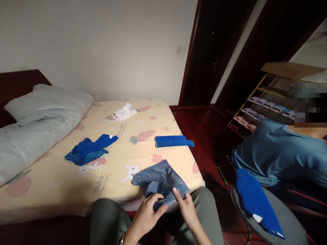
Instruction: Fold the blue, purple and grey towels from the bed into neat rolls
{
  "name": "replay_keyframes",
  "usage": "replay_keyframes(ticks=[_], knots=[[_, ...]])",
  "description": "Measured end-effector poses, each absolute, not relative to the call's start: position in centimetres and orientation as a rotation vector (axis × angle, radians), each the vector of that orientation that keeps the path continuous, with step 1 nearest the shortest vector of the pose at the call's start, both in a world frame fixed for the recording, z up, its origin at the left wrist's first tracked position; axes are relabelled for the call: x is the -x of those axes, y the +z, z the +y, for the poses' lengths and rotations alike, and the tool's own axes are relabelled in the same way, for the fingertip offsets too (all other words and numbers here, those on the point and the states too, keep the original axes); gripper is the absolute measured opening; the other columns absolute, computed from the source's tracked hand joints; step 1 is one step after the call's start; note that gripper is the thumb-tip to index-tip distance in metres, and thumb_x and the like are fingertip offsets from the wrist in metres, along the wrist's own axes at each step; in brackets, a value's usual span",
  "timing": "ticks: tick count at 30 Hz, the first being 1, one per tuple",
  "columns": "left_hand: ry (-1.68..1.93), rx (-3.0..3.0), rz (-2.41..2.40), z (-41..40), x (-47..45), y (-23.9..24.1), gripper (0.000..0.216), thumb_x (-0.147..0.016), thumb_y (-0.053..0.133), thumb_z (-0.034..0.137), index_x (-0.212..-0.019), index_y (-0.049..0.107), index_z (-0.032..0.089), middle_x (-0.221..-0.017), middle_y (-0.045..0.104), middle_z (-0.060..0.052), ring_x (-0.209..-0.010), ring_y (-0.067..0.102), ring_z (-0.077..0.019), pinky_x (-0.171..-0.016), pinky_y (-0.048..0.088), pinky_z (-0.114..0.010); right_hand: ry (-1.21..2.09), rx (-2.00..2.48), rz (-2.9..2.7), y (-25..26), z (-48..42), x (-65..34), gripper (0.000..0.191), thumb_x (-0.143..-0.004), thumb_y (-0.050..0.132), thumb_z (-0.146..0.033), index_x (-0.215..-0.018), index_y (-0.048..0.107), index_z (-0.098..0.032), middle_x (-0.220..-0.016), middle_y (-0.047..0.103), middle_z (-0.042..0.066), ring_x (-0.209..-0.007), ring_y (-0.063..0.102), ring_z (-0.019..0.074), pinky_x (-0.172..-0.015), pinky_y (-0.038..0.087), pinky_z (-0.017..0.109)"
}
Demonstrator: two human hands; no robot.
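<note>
A grey-blue glove (163,177) with a stubby thumb lies at the bed's near edge, its cuff toward me. My left hand (146,217) pinches the cuff's left side between thumb and fingers. On the cuff's right side, my right hand (187,209) grips with the thumb on top; its other fingers are partly hidden. Farther left on the bed rests a crumpled pair of blue gloves (89,149) with a white tag. A folded blue fabric piece (172,141) lies beyond the glove, near the bed's right edge.
A white plastic bag (125,111) and a grey quilt (48,115) are on the patterned bed (143,126). At right, a round stool (288,221) holds a long blue fabric piece (258,200). A person in a blue shirt (281,149) sits beside a shoe rack (268,105).
</note>
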State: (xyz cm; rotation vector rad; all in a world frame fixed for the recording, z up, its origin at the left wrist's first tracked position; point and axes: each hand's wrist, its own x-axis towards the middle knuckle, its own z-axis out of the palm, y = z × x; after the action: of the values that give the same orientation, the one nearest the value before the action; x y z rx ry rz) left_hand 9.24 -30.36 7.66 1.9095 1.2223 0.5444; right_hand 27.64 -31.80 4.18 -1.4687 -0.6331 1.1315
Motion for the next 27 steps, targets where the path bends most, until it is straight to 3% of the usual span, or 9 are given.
replay_keyframes(ticks=[3, 6, 11, 13, 17, 20, 23, 27], knots=[[0.501, -1.832, 1.1, -29.4, -9.4, 10.6, 0.03, -0.096, 0.049, 0.048, -0.1, 0.065, 0.023, -0.093, 0.071, -0.001, -0.089, 0.065, -0.0162, -0.081, 0.048, -0.026, 1.154, 1.346, -0.747, 7.1, -31.1, -28.1, 0.046, -0.072, 0.074, -0.063, -0.074, 0.06, -0.019, -0.069, 0.065, 0.001, -0.069, 0.059, 0.0193, -0.067, 0.049, 0.029], [0.431, -1.724, 0.92, -27.8, -9.8, 13.2, 0.03, -0.093, 0.053, 0.048, -0.092, 0.061, 0.019, -0.079, 0.064, 0.001, -0.074, 0.058, -0.0128, -0.068, 0.044, -0.023, 1.236, 1.256, -0.832, 9.8, -30.1, -28.0, 0.047, -0.076, 0.071, -0.063, -0.069, 0.054, -0.02, -0.056, 0.058, -0.002, -0.052, 0.053, 0.0148, -0.053, 0.044, 0.026], [0.607, -1.687, 0.868, -26.4, -11.8, 16.1, 0.031, -0.09, 0.058, 0.049, -0.1, 0.055, 0.02, -0.084, 0.061, 0.0, -0.075, 0.057, -0.0123, -0.068, 0.045, -0.023, 1.388, 1.143, -0.856, 12.9, -29.6, -26.8, 0.053, -0.077, 0.065, -0.071, -0.071, 0.054, -0.02, -0.049, 0.05, -0.005, -0.04, 0.042, 0.0107, -0.04, 0.034, 0.024], [0.684, -1.758, 0.938, -26.8, -12.5, 16.8, 0.03, -0.088, 0.062, 0.048, -0.097, 0.054, 0.021, -0.081, 0.059, 0.002, -0.072, 0.055, -0.0118, -0.065, 0.044, -0.022, 1.354, 1.171, -0.832, 13.7, -29.8, -26.4, 0.056, -0.082, 0.055, -0.075, -0.074, 0.058, -0.019, -0.056, 0.055, -0.002, -0.045, 0.048, 0.0127, -0.044, 0.04, 0.025], [0.651, -1.928, 1.015, -28.3, -12.4, 17.6, 0.024, -0.085, 0.063, 0.038, -0.103, 0.055, 0.024, -0.079, 0.062, 0.001, -0.069, 0.059, -0.0139, -0.062, 0.045, -0.024, 1.146, 1.317, -0.935, 14.3, -30.4, -26.6, 0.064, -0.087, 0.039, -0.078, -0.07, 0.062, -0.021, -0.07, 0.063, 0.004, -0.07, 0.06, 0.0196, -0.065, 0.05, 0.029], [0.689, -2.048, 1.122, -29.5, -12.4, 17.4, 0.02, -0.085, 0.058, 0.028, -0.106, 0.055, 0.027, -0.086, 0.068, -0.003, -0.076, 0.066, -0.0182, -0.065, 0.047, -0.027, 1.024, 1.395, -1.003, 14.0, -30.8, -26.7, 0.071, -0.084, 0.032, -0.085, -0.065, 0.058, -0.022, -0.065, 0.06, 0.004, -0.066, 0.056, 0.0199, -0.061, 0.047, 0.03], [0.843, -2.164, 1.325, -30.4, -13.4, 16.1, 0.014, -0.085, 0.053, 0.021, -0.096, 0.057, 0.029, -0.075, 0.067, -0.004, -0.067, 0.066, -0.02, -0.06, 0.046, -0.029, 0.975, 1.354, -1.092, 13.3, -30.8, -26.2, 0.071, -0.087, 0.025, -0.082, -0.059, 0.052, -0.023, -0.059, 0.054, 0.003, -0.058, 0.049, 0.0174, -0.055, 0.042, 0.029], [1.04, -2.088, 1.556, -29.8, -13.5, 14.3, 0.01, -0.088, 0.049, 0.025, -0.085, 0.057, 0.029, -0.065, 0.062, -0.004, -0.058, 0.062, -0.0202, -0.056, 0.045, -0.031, 0.91, 1.27, -1.183, 13.0, -30.7, -26.3, 0.066, -0.09, 0.031, -0.077, -0.057, 0.045, -0.022, -0.056, 0.05, 0.0, -0.055, 0.042, 0.0143, -0.054, 0.038, 0.027]])
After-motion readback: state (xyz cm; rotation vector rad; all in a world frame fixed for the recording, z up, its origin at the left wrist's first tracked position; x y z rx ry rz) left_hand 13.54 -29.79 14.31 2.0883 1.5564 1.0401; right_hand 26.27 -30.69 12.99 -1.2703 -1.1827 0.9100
